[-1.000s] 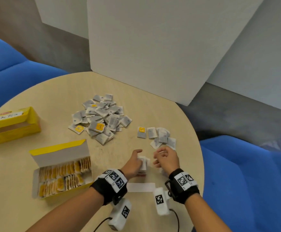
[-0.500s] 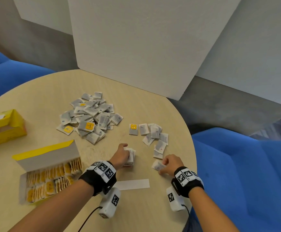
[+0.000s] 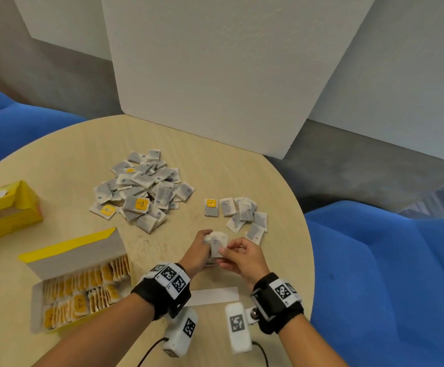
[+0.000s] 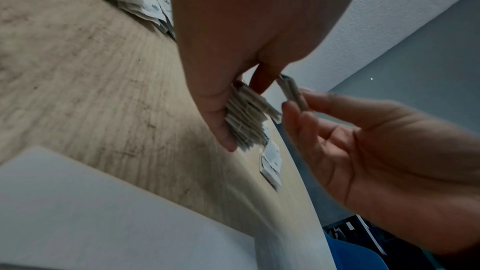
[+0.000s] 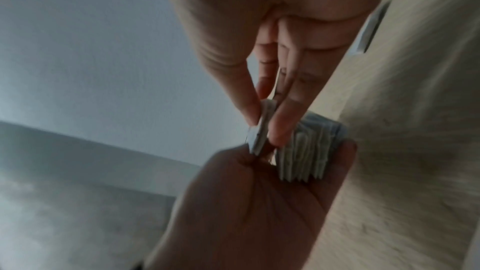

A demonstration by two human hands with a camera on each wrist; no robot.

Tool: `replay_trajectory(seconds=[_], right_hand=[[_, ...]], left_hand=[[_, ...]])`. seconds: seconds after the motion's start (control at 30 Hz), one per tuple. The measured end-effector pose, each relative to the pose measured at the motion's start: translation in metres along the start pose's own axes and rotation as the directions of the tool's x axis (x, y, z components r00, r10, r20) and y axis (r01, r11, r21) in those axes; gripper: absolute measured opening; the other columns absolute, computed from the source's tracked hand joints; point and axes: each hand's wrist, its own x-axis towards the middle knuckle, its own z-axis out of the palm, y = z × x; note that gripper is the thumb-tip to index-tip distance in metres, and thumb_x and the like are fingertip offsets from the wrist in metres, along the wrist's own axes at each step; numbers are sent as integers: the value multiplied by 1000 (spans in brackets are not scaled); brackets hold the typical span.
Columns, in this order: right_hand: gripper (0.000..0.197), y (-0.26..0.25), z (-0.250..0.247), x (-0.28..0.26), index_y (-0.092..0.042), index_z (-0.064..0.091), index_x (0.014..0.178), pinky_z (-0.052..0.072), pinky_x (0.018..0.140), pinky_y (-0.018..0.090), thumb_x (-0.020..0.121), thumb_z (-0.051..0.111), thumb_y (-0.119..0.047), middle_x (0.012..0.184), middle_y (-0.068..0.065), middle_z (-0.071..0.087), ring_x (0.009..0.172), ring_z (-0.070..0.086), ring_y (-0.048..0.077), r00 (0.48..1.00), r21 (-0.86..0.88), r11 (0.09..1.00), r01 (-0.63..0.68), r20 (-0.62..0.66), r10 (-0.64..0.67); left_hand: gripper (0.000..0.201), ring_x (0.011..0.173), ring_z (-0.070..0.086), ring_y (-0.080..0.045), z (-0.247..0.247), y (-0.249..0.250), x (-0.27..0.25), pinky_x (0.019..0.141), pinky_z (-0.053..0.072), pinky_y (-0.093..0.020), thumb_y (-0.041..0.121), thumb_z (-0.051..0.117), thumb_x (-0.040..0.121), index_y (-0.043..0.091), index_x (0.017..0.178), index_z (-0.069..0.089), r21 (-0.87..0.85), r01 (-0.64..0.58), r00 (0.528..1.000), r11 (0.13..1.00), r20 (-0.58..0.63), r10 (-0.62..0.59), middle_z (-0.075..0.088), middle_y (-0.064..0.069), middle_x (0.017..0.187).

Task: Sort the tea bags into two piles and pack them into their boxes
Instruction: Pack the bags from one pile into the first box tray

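My left hand (image 3: pixel 205 246) grips a stack of grey tea bags (image 3: pixel 217 242) standing on edge on the round table (image 3: pixel 57 160), near its front. In the left wrist view the stack (image 4: pixel 246 120) shows fanned between thumb and fingers. My right hand (image 3: pixel 231 251) pinches a single grey tea bag (image 5: pixel 261 130) between thumb and fingers, right beside the stack (image 5: pixel 309 151). A large mixed pile (image 3: pixel 144 189) lies at the table's centre. A small group of loose bags (image 3: pixel 244 213) lies to the right. One open yellow box (image 3: pixel 80 290) holds rows of yellow-tagged bags.
A second yellow box (image 3: pixel 6 207) lies open at the left edge. A white paper strip (image 3: pixel 213 295) lies between my wrists. White foam boards (image 3: pixel 215 75) stand behind the table. Blue seats (image 3: pixel 387 274) flank it, and the table's edge runs close on the right.
My right hand went out to a loose bag near the right edge, picked it up, and has come back to the stack. My left hand has kept hold of the stack.
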Motion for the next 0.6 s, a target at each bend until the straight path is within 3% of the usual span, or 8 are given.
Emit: replay_trajectory(seconds=[0.1, 0.17, 0.27, 0.37, 0.43, 0.5, 0.53, 0.6], right_hand=[[17, 8, 10, 3, -6, 56, 79, 53, 49, 24, 80, 73, -2, 68, 11, 64, 47, 62, 16, 993, -206, 976, 75, -76, -93], [18, 13, 14, 5, -11, 59, 74, 51, 48, 26, 78, 76, -8, 69, 9, 63, 48, 59, 16, 979, -344, 931, 119, -115, -167], [17, 9, 16, 5, -19, 63, 70, 45, 43, 21, 76, 78, -16, 68, -1, 60, 51, 54, 13, 977, -450, 879, 157, -56, -204], [11, -10, 0, 17, -21, 66, 80, 46, 43, 19, 81, 72, -12, 78, 0, 60, 61, 55, 12, 983, -489, 858, 158, -5, -184], [14, -20, -23, 40, -16, 67, 91, 54, 53, 30, 83, 64, -5, 86, 6, 61, 66, 57, 18, 962, -451, 891, 58, -212, -170], [18, -24, -44, 61, -11, 63, 101, 57, 71, 40, 84, 60, -8, 94, 9, 61, 79, 61, 27, 897, -442, 892, -97, -427, -115], [19, -24, -52, 69, -9, 62, 103, 55, 76, 38, 84, 62, -13, 95, 10, 60, 85, 61, 30, 872, -478, 862, -168, -481, -96], [28, -22, -58, 78, -5, 64, 97, 50, 70, 32, 83, 68, -29, 89, 11, 60, 82, 60, 30, 870, -533, 807, -254, -490, -50]], left_hand=[[36, 84, 55, -25, 3, 5, -3, 70, 49, -31, 17, 27, 100, 17, 135, 35, -113, -13, 1000, 993, -27, 10, 50, -19, 118], [37, 95, 55, -30, 5, 6, -5, 76, 48, -34, 28, 26, 101, 17, 135, 37, -169, -7, 999, 986, -39, 1, 47, -18, 121], [40, 108, 53, -35, 6, 6, -4, 79, 49, -36, 14, 29, 98, 15, 138, 32, -106, 2, 999, 994, -40, -7, 46, -22, 124], [45, 100, 52, -30, 1, 4, 1, 81, 51, -41, 5, 29, 96, 15, 141, 28, -61, -7, 999, 998, -53, 4, 45, -18, 122], [45, 100, 51, -30, -5, 3, 4, 91, 50, -47, 8, 30, 97, 18, 141, 28, -26, -10, 998, 1000, -67, 8, 44, -15, 122], [45, 99, 51, -31, -8, 4, 6, 92, 48, -47, 10, 30, 98, 19, 141, 27, -28, 7, 997, 1000, -71, -9, 43, -16, 122], [45, 99, 51, -31, -9, 5, 7, 91, 48, -46, 11, 29, 98, 20, 141, 27, -44, 23, 997, 999, -70, -26, 43, -17, 122], [45, 97, 50, -31, -10, 7, 5, 88, 49, -45, 10, 28, 97, 20, 141, 27, -70, 46, 997, 996, -57, -50, 42, -16, 121]])
